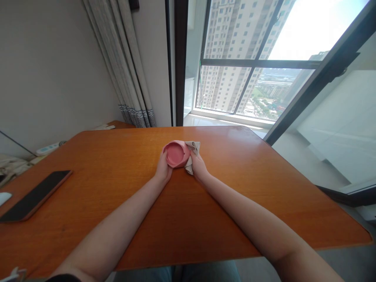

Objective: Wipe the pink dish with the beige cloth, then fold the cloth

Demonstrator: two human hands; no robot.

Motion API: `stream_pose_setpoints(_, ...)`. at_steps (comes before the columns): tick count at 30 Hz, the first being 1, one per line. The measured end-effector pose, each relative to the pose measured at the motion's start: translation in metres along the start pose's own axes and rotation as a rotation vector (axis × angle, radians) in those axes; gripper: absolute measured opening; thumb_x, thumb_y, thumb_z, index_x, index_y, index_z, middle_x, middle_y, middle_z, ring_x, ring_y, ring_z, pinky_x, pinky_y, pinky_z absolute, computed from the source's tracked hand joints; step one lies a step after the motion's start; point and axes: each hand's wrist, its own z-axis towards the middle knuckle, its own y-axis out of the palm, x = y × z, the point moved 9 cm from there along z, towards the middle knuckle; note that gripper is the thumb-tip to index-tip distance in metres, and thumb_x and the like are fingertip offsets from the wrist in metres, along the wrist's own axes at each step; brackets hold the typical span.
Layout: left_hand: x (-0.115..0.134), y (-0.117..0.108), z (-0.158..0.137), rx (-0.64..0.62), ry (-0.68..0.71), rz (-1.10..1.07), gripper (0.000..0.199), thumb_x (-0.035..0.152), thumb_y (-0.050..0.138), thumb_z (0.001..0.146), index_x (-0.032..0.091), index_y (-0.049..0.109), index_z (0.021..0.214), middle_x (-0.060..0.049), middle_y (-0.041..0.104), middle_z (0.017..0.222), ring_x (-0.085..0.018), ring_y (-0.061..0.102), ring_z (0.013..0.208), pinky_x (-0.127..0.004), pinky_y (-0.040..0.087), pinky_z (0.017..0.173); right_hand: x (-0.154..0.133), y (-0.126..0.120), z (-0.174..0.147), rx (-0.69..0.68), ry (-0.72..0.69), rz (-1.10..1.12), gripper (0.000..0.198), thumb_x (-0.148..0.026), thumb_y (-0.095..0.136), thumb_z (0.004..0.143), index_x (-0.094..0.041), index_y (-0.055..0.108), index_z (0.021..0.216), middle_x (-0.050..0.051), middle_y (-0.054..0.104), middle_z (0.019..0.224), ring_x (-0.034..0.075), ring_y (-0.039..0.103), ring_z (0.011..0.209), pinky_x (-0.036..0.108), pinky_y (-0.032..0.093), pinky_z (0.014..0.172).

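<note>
A pink bowl-like container (176, 154) with a round hollow is tilted toward me above the middle of the wooden table (123, 156). My left hand (163, 168) grips its left side, the thumb along the rim. In my right hand (198, 165) is a crumpled light grey cloth (192, 148), pressed against the container's right side. The fingers of both hands are partly hidden behind the container and the cloth.
A dark flat mat (37, 196) lies at the table's left, with part of a white object (4, 197) beside it. A white power strip (48, 149) is beyond the left edge. Behind the table are a curtain (129, 70) and a large window (229, 86).
</note>
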Motion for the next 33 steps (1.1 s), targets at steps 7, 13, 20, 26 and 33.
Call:
stream_pose_setpoints(7,-0.009,0.007,-0.006,-0.072,-0.098,0.17,0.026,0.019,0.064,0.069,0.017,0.06,0.095,-0.003,0.063,0.093,-0.015,0.057,0.088,-0.029,0.044,0.085,-0.021,-0.008,0.003,0.004,-0.112,0.011,0.038,-0.044,0.054,0.08,-0.023,0.06,0.11,0.002,0.065,0.112,0.021,0.057,0.109,0.036,0.042,0.099)
stream_pose_setpoints(13,-0.001,-0.002,-0.001,0.045,-0.023,0.007,0.02,0.026,0.061,0.075,0.019,0.06,0.093,-0.002,0.064,0.095,-0.015,0.057,0.094,-0.027,0.043,0.09,-0.002,0.002,0.004,-0.047,-0.025,-0.03,0.041,-0.048,0.055,0.079,-0.024,0.06,0.112,0.001,0.064,0.117,0.022,0.055,0.114,0.038,0.04,0.102)
stream_pose_setpoints(20,-0.008,0.007,-0.003,-0.064,-0.103,0.154,0.021,0.021,0.063,0.069,0.015,0.059,0.088,-0.001,0.063,0.082,-0.014,0.057,0.08,-0.028,0.045,0.08,-0.019,-0.003,0.003,-0.025,-0.139,-0.053,0.041,-0.049,0.055,0.079,-0.023,0.061,0.109,0.003,0.065,0.114,0.022,0.056,0.111,0.036,0.041,0.099)
stream_pose_setpoints(26,-0.002,0.005,-0.002,-0.063,0.019,0.276,0.023,0.022,0.061,0.071,0.017,0.06,0.094,-0.003,0.063,0.095,-0.016,0.056,0.093,-0.031,0.041,0.091,-0.017,-0.008,0.006,0.009,-0.098,-0.054,0.036,-0.047,0.055,0.079,-0.023,0.062,0.104,0.002,0.067,0.106,0.023,0.059,0.104,0.036,0.045,0.093)
stream_pose_setpoints(33,0.004,-0.001,-0.001,-0.003,0.102,0.17,0.032,0.027,0.059,0.076,0.021,0.056,0.107,-0.004,0.059,0.114,-0.017,0.053,0.108,-0.03,0.039,0.097,-0.003,-0.002,0.007,-0.036,-0.073,-0.122,0.044,-0.05,0.052,0.081,-0.025,0.058,0.116,0.001,0.062,0.12,0.021,0.053,0.116,0.037,0.04,0.101)
